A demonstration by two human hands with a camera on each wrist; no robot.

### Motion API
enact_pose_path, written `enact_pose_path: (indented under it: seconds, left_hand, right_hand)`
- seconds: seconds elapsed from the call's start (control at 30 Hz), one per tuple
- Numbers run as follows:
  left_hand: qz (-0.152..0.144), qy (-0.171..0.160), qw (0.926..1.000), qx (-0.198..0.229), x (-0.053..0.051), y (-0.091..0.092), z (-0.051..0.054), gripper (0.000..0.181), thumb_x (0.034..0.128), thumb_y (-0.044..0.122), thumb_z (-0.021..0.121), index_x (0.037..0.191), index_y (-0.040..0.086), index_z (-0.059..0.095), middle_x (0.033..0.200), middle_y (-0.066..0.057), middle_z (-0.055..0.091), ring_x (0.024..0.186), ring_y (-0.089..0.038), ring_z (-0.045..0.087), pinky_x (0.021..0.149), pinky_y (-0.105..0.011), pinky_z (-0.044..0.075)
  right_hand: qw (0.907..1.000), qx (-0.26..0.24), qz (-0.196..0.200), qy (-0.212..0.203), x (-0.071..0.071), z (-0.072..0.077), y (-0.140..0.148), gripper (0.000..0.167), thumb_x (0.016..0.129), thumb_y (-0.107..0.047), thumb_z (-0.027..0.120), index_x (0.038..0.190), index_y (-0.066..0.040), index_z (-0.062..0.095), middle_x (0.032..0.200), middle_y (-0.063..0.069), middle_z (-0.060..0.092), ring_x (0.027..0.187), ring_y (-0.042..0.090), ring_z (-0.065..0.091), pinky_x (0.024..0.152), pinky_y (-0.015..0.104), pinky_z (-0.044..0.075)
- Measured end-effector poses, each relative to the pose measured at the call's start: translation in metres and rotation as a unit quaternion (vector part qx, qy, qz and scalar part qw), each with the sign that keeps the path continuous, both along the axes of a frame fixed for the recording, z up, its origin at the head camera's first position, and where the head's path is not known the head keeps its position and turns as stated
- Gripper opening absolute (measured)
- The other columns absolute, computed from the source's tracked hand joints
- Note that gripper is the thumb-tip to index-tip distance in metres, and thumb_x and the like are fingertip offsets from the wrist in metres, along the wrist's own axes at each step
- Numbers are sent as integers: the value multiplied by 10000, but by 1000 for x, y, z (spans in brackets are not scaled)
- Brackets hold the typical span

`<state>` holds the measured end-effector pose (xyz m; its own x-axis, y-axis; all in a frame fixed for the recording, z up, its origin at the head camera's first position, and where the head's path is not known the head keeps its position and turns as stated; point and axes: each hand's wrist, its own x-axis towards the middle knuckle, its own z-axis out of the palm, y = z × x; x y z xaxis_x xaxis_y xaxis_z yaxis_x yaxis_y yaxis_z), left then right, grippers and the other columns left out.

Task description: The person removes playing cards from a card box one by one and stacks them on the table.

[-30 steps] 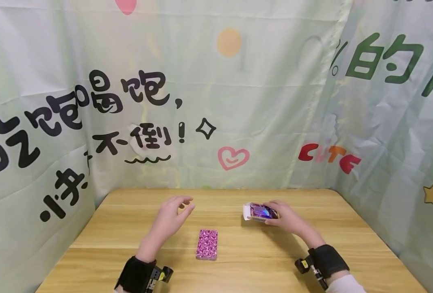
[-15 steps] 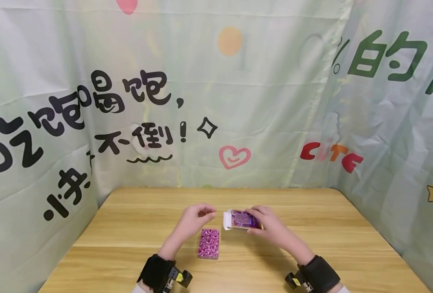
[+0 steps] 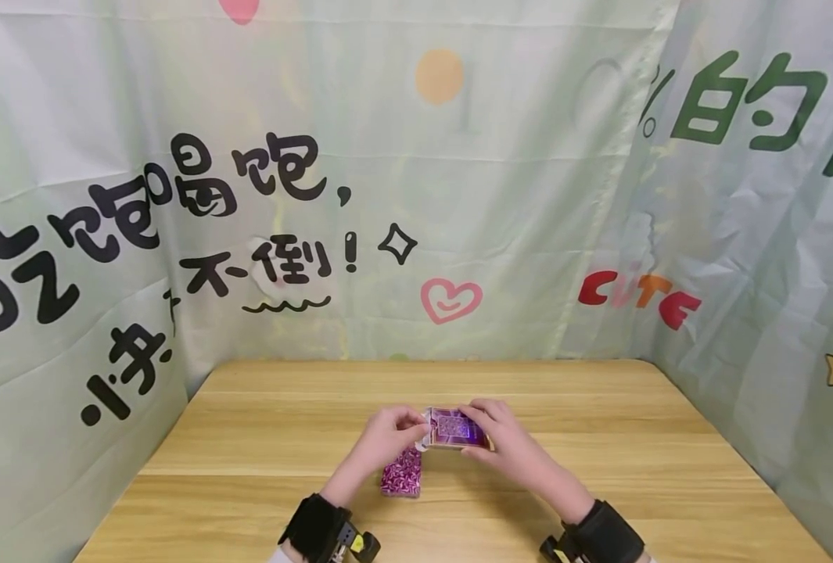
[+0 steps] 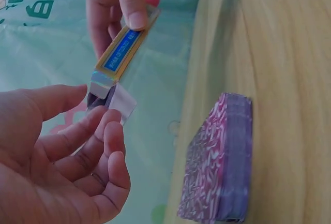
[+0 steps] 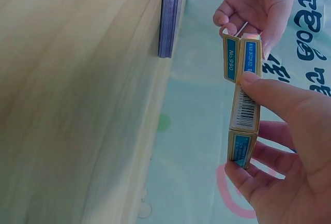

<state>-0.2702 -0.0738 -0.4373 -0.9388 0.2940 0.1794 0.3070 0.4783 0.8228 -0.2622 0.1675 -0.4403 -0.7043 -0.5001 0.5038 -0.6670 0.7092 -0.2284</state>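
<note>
My right hand [image 3: 511, 438] grips a purple playing-card box [image 3: 451, 428] by its right end, thumb and fingers on its narrow sides. The box is raised above the table, its flaps unfolded at the open end, which points left. There my left hand [image 3: 388, 434] has curled fingers and thumb about the flap [image 4: 123, 101]. In the right wrist view a barcode shows on the narrow side of the box [image 5: 245, 107]. A deck of cards [image 3: 402, 474] with pink-and-white swirled backs lies below the left hand, its top part hidden. In the left wrist view the deck [image 4: 217, 162] looks squarely stacked.
The wooden table [image 3: 669, 469] extends around both hands. Printed cloth [image 3: 529, 195] hangs behind it and along both sides. Black straps with small cameras sit on both wrists.
The right hand has brought the box leftward. My left hand has moved right to its open end and now reaches the flap. The deck has stayed where it lay.
</note>
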Motion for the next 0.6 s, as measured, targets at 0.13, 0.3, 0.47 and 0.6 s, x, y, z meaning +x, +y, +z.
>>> enact_pose_path:
  seconds: [0.13,0.3,0.47,0.6]
  left_hand:
    - [116,-38,9999,34,0,2,-3,226,890,285,692,946,66,691,797,-25,659,667,-84,548,587,-215,482]
    - [284,-51,9996,73,0,3,-4,189,875,253,708,890,69,666,744,-13,624,624,-92,536,553,-220,470]
    - [430,-141,9989,129,0,3,-4,149,862,209,713,865,73,654,731,-8,611,619,-97,529,540,-219,463]
    - [415,-194,9988,187,1,3,-1,142,855,195,716,860,64,661,725,-15,620,618,-103,530,531,-218,459]
  right_hand:
    - [10000,-13,31,53,2,-1,-3,666,759,-289,802,1335,-52,564,1258,126,584,1165,286,537,977,455,506]
    - [9998,42,55,192,4,0,-8,677,757,-285,808,1339,-46,560,1253,113,581,1166,271,532,974,433,510]
    - [9994,82,58,327,5,1,-10,673,760,-277,809,1342,-50,558,1256,102,576,1173,260,527,979,414,510]
    - [9995,58,26,307,6,1,-10,672,759,-271,808,1341,-48,556,1260,108,572,1177,262,527,980,416,510]
